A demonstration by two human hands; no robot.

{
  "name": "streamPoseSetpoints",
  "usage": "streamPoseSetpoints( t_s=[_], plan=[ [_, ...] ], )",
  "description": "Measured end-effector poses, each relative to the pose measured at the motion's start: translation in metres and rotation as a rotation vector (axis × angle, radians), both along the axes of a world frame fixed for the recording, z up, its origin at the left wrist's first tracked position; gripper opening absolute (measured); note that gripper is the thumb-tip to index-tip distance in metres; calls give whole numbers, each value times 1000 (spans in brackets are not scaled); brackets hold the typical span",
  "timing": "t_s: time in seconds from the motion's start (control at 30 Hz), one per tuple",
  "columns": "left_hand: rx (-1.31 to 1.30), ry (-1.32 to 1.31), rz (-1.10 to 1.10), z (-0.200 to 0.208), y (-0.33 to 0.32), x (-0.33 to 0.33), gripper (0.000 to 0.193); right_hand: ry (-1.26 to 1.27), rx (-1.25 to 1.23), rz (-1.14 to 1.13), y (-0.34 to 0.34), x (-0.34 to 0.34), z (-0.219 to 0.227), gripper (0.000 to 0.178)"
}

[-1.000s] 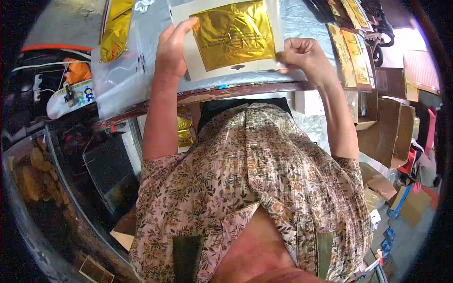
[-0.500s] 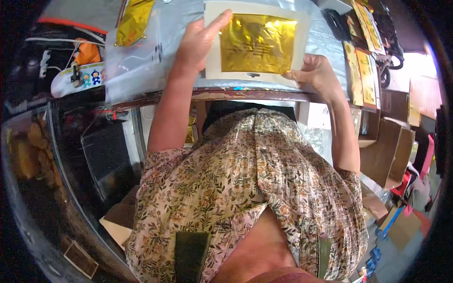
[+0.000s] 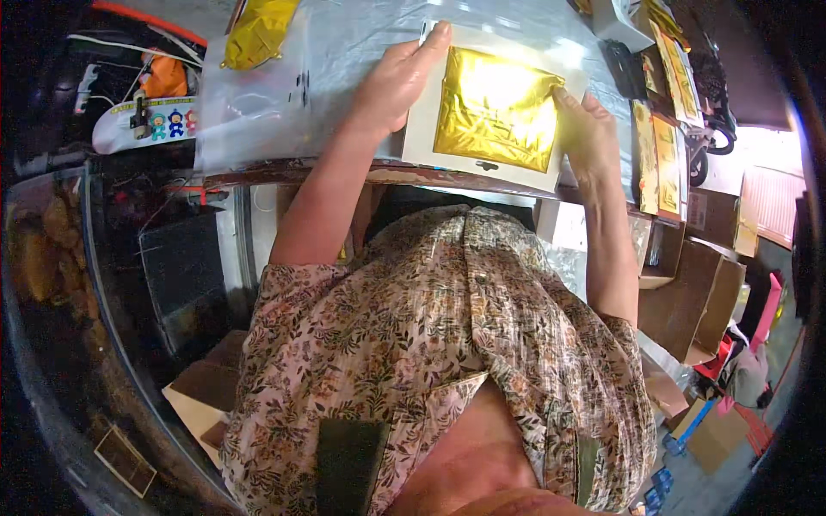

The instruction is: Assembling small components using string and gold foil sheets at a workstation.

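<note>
A shiny gold foil packet lies flat against a larger white backing card, which has a small dark hang slot at its near edge. My left hand grips the card by its left side, thumb on top along the upper left corner. At the right side, my right hand is slightly blurred; its thumb presses on the packet's upper right corner and its other fingers are bent beside the card's edge. Card and packet are tilted, just above the table's near edge.
Silvery sheeting covers the table. Clear plastic bags and another gold foil packet lie at the left, near a white board with cartoon figures. Yellow printed packages and a black item sit right; cardboard boxes stand below.
The card with the gold packet has turned clockwise and shifted right and nearer. My right hand has moved from the card's lower right corner up to the packet's upper right corner.
</note>
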State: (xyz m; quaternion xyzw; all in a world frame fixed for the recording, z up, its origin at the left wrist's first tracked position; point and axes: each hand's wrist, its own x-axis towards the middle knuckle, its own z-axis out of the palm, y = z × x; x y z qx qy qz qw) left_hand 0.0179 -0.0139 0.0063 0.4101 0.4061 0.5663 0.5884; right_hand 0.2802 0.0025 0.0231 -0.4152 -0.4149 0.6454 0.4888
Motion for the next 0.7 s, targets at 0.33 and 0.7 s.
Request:
streamPoseSetpoints(
  t_s=[0.33,0.7],
  plan=[
    [-59,81,19,2,-2,3,49,112,-105,-54,6,5,2,13],
    [-29,39,26,1,-1,20,55,-82,12,-40,14,21,-6,16]
  ],
)
